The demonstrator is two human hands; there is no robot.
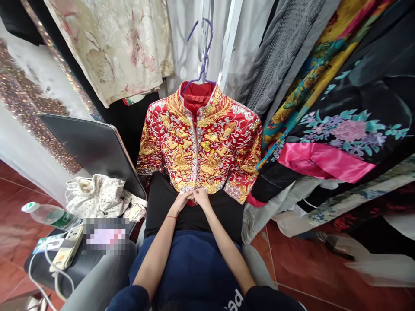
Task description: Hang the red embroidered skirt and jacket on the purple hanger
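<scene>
A red jacket (177, 142) with dense gold and silver embroidery hangs upright in front of me on a purple wire hanger (206, 54). Its stand collar is open at the neck, and the front edges meet along the middle. At the bottom of that front line, my left hand (182, 201) pinches the hem from the left side. Close beside it, my right hand (201, 198) grips the same hem with bent fingers. The fingertips of both hands nearly meet; what fastening lies between them is too small to make out. Black cloth (223, 216) covers my lap below the jacket.
To the left, a black chair (87, 147) holds a dotted white cloth (97, 196), a plastic bottle (60, 216), a power strip (69, 246) with white cables and a blurred-out item. Hanging garments crowd the right, including a black floral one (350, 125); a cream floral garment (113, 47) hangs at upper left.
</scene>
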